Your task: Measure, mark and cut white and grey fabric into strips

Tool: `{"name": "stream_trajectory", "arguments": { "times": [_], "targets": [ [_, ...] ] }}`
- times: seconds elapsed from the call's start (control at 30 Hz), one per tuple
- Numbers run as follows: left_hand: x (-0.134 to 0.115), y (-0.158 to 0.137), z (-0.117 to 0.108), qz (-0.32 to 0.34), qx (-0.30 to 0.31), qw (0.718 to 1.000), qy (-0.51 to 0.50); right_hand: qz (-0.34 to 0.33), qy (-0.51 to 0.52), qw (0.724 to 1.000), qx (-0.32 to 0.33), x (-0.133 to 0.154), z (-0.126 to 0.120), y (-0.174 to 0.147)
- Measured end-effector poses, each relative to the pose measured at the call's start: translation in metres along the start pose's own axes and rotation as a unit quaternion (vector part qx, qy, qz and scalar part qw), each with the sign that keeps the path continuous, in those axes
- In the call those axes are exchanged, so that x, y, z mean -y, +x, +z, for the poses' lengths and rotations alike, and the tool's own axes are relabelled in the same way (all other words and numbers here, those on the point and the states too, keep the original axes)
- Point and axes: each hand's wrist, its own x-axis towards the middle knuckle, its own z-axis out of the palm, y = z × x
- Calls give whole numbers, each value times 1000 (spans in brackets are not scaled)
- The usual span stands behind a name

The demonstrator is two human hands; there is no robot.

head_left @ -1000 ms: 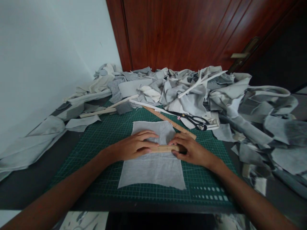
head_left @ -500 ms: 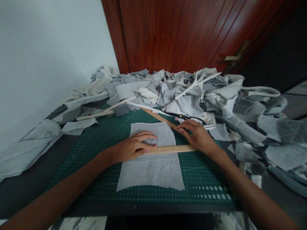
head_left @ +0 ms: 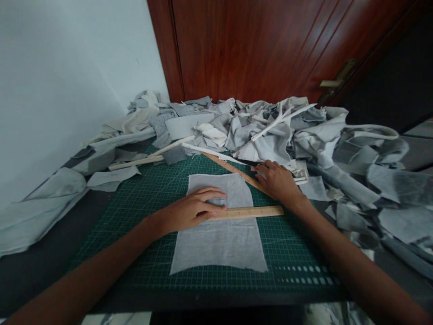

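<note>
Ruler (head_left: 255, 211) lies left-to-right across the grey cloth (head_left: 219, 246) beneath my left hand (head_left: 196, 207), thumb and fingers apart — my right hand (head_left: 278, 181) rests beyond its right end, grip hidden, so I can't tell.

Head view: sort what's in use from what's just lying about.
In use, it seems:
wooden ruler under the left hand
gray cloth beneath that ruler
green cutting mat
scissors, mostly hidden by the right hand

Apparently lying about:
slanted second ruler
heaped fabric scraps
</note>
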Motion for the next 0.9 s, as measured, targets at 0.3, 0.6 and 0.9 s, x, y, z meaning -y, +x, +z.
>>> {"name": "stream_trajectory", "arguments": {
  "times": [0.3,0.6,0.9],
  "targets": [
    [2,0,2,6,-3,1000,-4,33,-45,998,-14,11,1,3],
    [4,0,4,10,-7,1000,-2,86,-47,995,-24,26,12,18],
    [2,1,3,9,-16,1000,-15,39,-8,998,-51,11,13,18]
  ]
}}
